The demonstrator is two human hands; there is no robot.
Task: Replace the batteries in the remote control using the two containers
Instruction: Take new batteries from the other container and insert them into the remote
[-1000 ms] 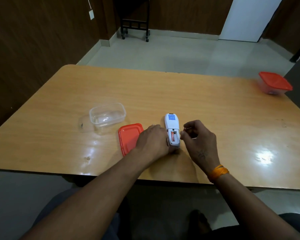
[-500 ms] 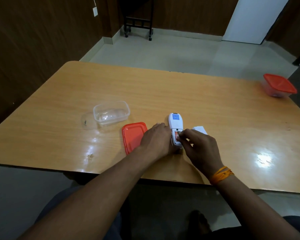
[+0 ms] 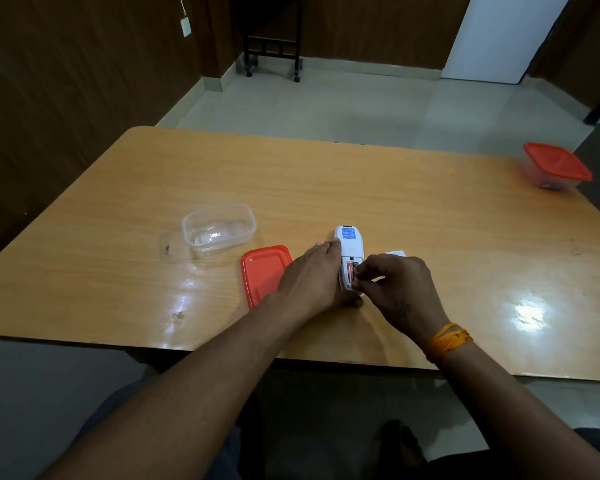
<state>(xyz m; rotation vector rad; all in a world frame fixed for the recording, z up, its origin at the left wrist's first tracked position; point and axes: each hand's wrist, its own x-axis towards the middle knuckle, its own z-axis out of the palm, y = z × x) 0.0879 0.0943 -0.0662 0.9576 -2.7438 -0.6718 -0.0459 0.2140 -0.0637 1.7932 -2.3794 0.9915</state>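
Two hands meet on your wooden table, set in a brown-panelled room with a pale tiled floor. Your left hand lies with straight fingers along the white remote, which rests back-up between both hands; your right hand pinches a battery at the open compartment.

The right hand covers the near right part of the remote control and most of a white piece behind it (identity undeterminable). Closed container contents: illegible.
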